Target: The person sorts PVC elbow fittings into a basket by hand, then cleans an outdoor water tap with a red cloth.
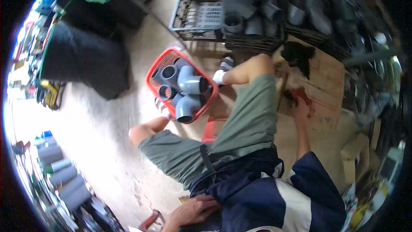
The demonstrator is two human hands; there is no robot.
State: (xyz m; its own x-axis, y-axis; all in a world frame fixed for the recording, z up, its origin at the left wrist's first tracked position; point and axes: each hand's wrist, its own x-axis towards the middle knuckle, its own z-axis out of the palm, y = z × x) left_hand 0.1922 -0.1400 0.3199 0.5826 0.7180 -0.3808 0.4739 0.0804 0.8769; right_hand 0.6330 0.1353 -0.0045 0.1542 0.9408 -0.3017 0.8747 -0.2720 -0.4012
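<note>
My left hand (196,209) lies against the front of the dark navy and white shirt (249,202), its fingers extended on the cloth with nothing visible in them. Out to the right, my right hand (301,106) is low over a sheet of cardboard (328,90), fingers closed around a small red thing (303,94) whose kind is too blurred to tell. Between my feet stands a red plastic basket (151,74), filled with grey pipe fittings (189,81), mostly elbows and tees.
A black crate (198,28) stands beyond the basket, and another holds several grey fittings (238,4). More fittings (317,13) are at the far right. A dark cloth-covered bin (86,58) is on the left. A red-handled tool (150,220) lies near my left hand.
</note>
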